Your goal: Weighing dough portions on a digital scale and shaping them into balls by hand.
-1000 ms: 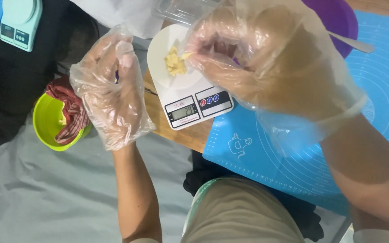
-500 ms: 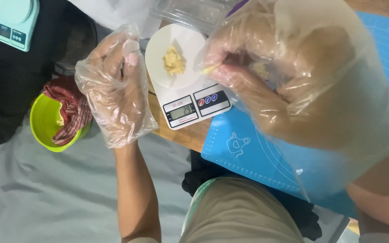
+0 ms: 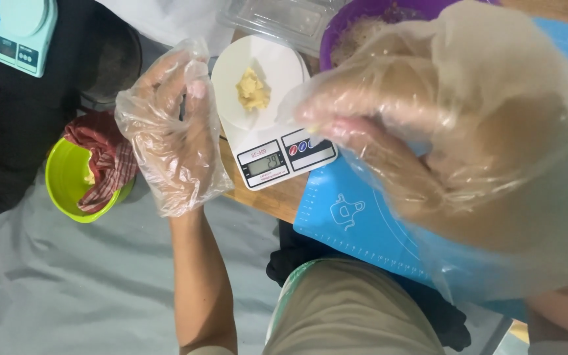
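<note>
Pale yellow dough lump (image 3: 252, 90) sits in the middle of a round white plate (image 3: 231, 112), which rests on top of a small white digital kitchen scale (image 3: 281, 154) on the wooden desk (image 3: 267, 197).

Right hand (image 3: 442, 151), in a loose clear plastic glove, is huge in the frame and close to the camera. Its fingertips (image 3: 317, 118) are drawn together, maybe pinching a tiny bit of something, but it's too blurry, so I can't tell if it actually holds anything. The lump lies to the left of those fingertips and a bit farther away.

Left hand (image 3: 172, 131), gloved the same way, has its fingers loosely curled and nothing in it. It hangs just beside the plate's left edge, so the lump is right of it. Both hands flank the plate; honestly the left looks nearer to it.

The lump itself is irregular, slightly longer along the near-far direction, not really pointing anywhere.

Further out: a purple bowl (image 3: 336, 33) at the far right behind the scale, a blue silicone mat (image 3: 356, 217) under the right hand, and a lime green bowl (image 3: 67, 184) with a red checked cloth (image 3: 103, 158) off to the left.
</note>
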